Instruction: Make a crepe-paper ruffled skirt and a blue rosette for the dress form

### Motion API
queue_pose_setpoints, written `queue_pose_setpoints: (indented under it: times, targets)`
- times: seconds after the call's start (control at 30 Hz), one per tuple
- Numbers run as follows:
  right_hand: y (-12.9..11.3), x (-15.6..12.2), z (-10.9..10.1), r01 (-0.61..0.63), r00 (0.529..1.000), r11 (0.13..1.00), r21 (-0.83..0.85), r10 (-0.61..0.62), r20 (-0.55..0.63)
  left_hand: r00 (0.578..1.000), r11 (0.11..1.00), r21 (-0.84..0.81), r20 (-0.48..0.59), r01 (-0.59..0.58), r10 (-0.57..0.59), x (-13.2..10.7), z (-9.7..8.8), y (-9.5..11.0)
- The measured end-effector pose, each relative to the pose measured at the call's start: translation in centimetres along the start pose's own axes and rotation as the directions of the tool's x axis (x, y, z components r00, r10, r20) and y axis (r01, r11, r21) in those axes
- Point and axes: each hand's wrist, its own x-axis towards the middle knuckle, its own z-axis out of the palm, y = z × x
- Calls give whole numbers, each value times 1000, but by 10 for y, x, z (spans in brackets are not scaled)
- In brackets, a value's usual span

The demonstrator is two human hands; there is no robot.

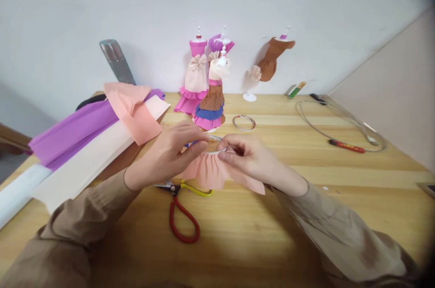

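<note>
Between my two hands is a strip of peach crepe paper, gathered into pleats with a thin white band along its top edge. My right hand pinches the right end of that edge between thumb and fingers. At the left end, my left hand has its thumb and fingers drawn together over the paper; the fingertips partly hide the grip. Just behind, a thin ring-like piece and a bit of blue show between the hands. Scissors with one red and one yellow handle lie below, blades partly under my left hand.
Paper-dressed mannequins stand at the back, with a brown one by the wall. Crepe paper sheets pile up at left before a grey bottle. A bracelet-like ring, a cable and a red-handled tool lie right.
</note>
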Motion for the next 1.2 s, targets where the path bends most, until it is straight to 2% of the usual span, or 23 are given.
queue_pose_setpoints:
  times: [0.1, 0.23, 0.43, 0.57, 0.63, 0.7, 0.77, 0.83, 0.93, 1.1, 1.2]
  targets:
    - [-1, 0, 3, 30, 999, 1000, -2, -30, 34, 973, 989, -17, 187, 144, -138, 8, 5, -4]
    - [-2, 0, 5, 78, 996, 995, -60, -76, 37, 935, 978, -83, 319, 192, -156, 13, 11, 0]
    - [-10, -5, 11, 138, 983, 952, -272, -166, -84, 935, 971, -122, 318, 205, -157, 15, 16, 2]
    - [-17, -9, 16, 27, 969, 863, -504, -146, -198, 947, 967, -127, 264, 222, -183, 14, 19, -7]
    - [-18, -10, 16, 1, 956, 835, -550, -162, -245, 944, 959, -124, 247, 254, -218, 14, 20, -10]
    - [-20, -10, 11, 43, 956, 866, -499, -181, -233, 933, 950, -132, 266, 283, -241, 14, 19, -11]
    - [-22, -11, 5, 95, 966, 924, -370, -176, -190, 931, 946, -161, 283, 281, -228, 14, 18, -10]
    - [-25, -12, -3, 117, 973, 962, -246, -161, -167, 944, 946, -208, 271, 248, -187, 13, 17, -8]
    - [-32, -15, -11, 146, 971, 975, -165, -173, -165, 961, 951, -243, 244, 191, -130, 11, 16, -4]
    - [-40, -19, -13, 69, 984, 995, -67, -79, -161, 968, 967, -210, 233, 146, -96, 5, 15, 0]
    - [-40, -21, -11, 65, 982, 996, -56, -73, -172, 976, 979, -156, 193, 129, -98, 2, 15, 4]
